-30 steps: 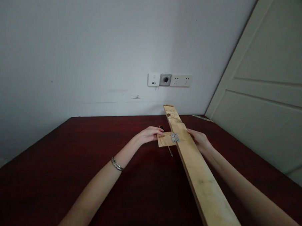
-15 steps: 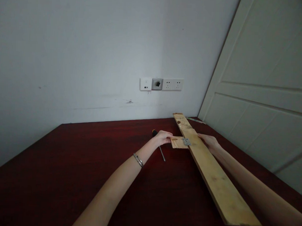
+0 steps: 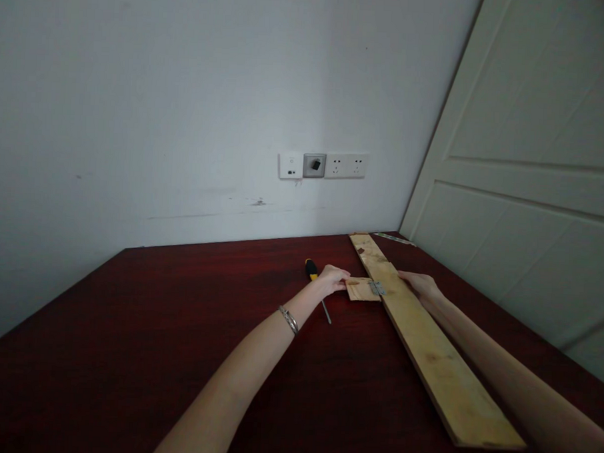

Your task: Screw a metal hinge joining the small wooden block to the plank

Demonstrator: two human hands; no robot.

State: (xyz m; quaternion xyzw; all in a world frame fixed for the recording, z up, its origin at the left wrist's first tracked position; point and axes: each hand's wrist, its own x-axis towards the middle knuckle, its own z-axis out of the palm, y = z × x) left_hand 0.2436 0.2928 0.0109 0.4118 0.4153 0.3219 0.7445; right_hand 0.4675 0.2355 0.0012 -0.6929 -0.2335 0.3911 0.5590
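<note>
A long pale wooden plank (image 3: 427, 339) lies flat on the dark red table (image 3: 177, 328), running from the far right toward me. A small wooden piece (image 3: 360, 289) is joined to its left edge by a silver hinge (image 3: 378, 288). My left hand (image 3: 332, 278) grips the left end of the small piece. On the plank's right edge, level with the hinge, rests my right hand (image 3: 422, 285), holding the board. A screwdriver with a yellow and black handle (image 3: 311, 269) lies on the table under my left hand.
A white wall with a row of sockets and a switch (image 3: 322, 166) stands behind the table. A pale panelled door (image 3: 525, 169) leans along the right side. A thin flat strip (image 3: 394, 238) lies at the table's far right corner.
The plank with the hinged piece has come down from a raised, tilted position to lie flat on the table, further right. Both hands stayed on it.
</note>
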